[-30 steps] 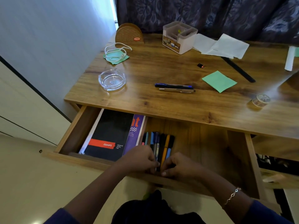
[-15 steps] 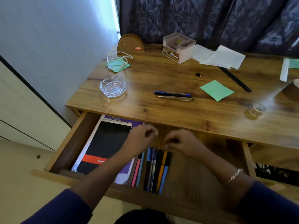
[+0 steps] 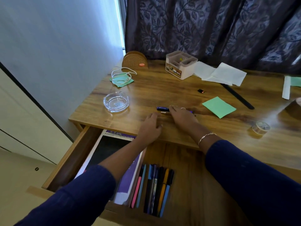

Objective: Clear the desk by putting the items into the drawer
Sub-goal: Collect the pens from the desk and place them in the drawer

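Observation:
A blue pen [image 3: 162, 108] and a silver pen [image 3: 164, 112] lie side by side on the wooden desk [image 3: 162, 88]. My right hand [image 3: 182, 116] rests over their right halves with the fingers laid on them; the pens are still flat on the desk. My left hand [image 3: 150, 128] lies open just left of the pens, at the desk's front edge, holding nothing. Below, the drawer [image 3: 76, 157] stands pulled out. It holds a row of several pens [image 3: 156, 190] and stacked notebooks [image 3: 105, 149], partly hidden by my left arm.
On the desk are a glass ashtray [image 3: 116, 101], a face mask [image 3: 122, 77], a wooden holder [image 3: 134, 60], an organizer box [image 3: 180, 64], white papers [image 3: 223, 74], a green sticky note [image 3: 219, 107], a black ruler [image 3: 237, 97], a small black item [image 3: 201, 91] and a tape roll [image 3: 260, 127].
Both hands left the row of pens in the drawer and rose onto the desk. The right hand now lies on the two pens, and the left hand has come up beside them.

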